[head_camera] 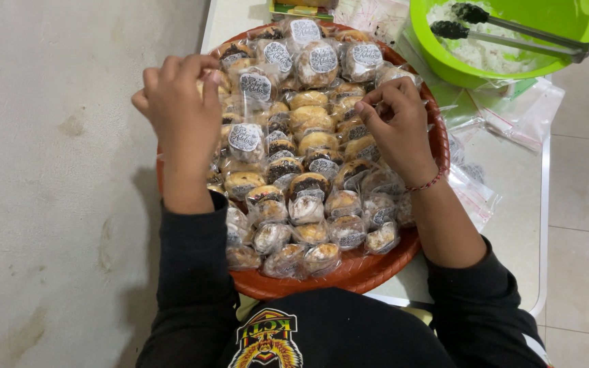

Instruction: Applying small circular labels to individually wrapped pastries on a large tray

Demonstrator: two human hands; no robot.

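clear-wrapped pastries (308,146), light, soft and crushable, filled a red tray (363,272). left hand (182,112) curled narrow over them; right hand (397,129) pinched one wrapper's slack edge, seemingly the best hold.

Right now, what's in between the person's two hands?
In the head view, small wrapped pastries with round white stickers fill the stretch between the left hand and the right hand, piled on the round red tray.

Pastry wrappers (308,197): clear glossy plastic film with paper-like round labels. Tray (363,272): smooth reddish-brown plastic. Bowl (444,65): glossy green plastic. Tongs (519,34): bright metal, dark matt tips. Desk (512,225): smooth white.
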